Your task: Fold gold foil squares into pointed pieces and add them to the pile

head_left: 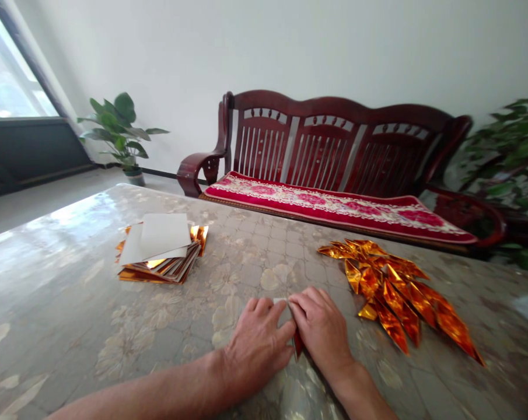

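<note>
Between my hands, on the tabletop, lies a small piece of foil paper [297,345], partly folded, with grey backing and a reddish-orange side showing. My left hand [261,335] presses it from the left, its fingers bent over the paper and the thumb at the near part. My right hand [322,329] closes on the paper's right edge with fingers curled together. Most of the paper is hidden under my fingers. To the left rests a loose stack of foil paper sheets [158,251], grey side up on top. Folded orange-gold foil pieces [395,291] are heaped to the right.
The table [158,361] has a glossy, floral-patterned cover. Beyond its far edge stands a dark red wooden bench [325,134] with a red floral seat mat [334,205]. A potted plant [123,128] is at back left, leafy greenery [509,157] at right.
</note>
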The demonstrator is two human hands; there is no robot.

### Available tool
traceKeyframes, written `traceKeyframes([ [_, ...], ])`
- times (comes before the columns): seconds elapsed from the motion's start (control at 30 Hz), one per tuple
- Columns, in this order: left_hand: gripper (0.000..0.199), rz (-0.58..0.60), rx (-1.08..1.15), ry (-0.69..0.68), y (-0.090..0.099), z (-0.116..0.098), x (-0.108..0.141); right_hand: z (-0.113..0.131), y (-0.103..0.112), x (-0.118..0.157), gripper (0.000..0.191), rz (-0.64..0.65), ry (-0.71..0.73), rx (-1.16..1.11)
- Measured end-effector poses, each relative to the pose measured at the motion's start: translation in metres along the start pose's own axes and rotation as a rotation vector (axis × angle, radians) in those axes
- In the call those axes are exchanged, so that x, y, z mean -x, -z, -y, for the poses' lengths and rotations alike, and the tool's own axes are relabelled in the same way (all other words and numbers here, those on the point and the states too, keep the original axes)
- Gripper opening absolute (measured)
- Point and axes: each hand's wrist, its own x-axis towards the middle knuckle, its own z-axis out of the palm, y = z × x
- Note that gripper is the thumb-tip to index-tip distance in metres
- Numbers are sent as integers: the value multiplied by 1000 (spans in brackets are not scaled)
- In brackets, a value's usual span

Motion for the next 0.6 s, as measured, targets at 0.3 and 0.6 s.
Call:
traceKeyframes([
  [0.3, 18, -12, 17, -33, -4, 3, -1, 0, 0, 1, 17, 5, -3, -31],
  [0.6, 12, -26, 9, -22, -5, 3, -2, -1, -1, 2, 19, 16, 11, -46],
])
